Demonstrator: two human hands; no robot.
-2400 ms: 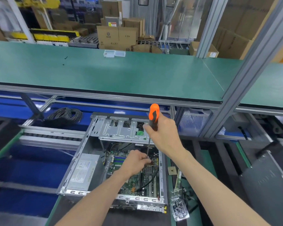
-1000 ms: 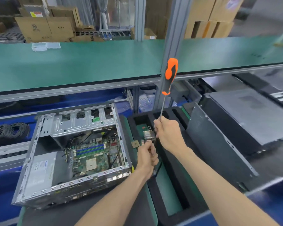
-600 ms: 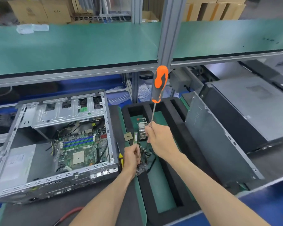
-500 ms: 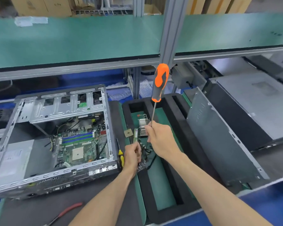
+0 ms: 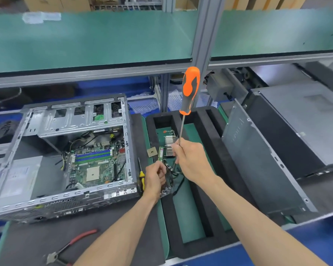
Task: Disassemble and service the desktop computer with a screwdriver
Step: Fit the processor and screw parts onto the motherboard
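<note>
Right hand: the right hand has its fingers curled round the metal shaft of the screwdriver, whose orange-and-black handle points up and away.
Left hand: the left hand has its fingers curled on a small dark part with black wires; what the part is cannot be told.
Foam tray: the black foam tray lies under both hands; a finned heatsink sits just beyond the right fingers, a green memory stick beside it.
Computer: the open desktop computer lies on its side on the counter, left of the left hand, motherboard exposed.
Chip: a square processor chip lies between case and tray.
Small screwdriver: a yellow-handled screwdriver rests just left of the left hand.
Pliers: red-handled pliers lie nearer the person, well left of the arms.
Side panel: a grey panel leans right of the tray.
</note>
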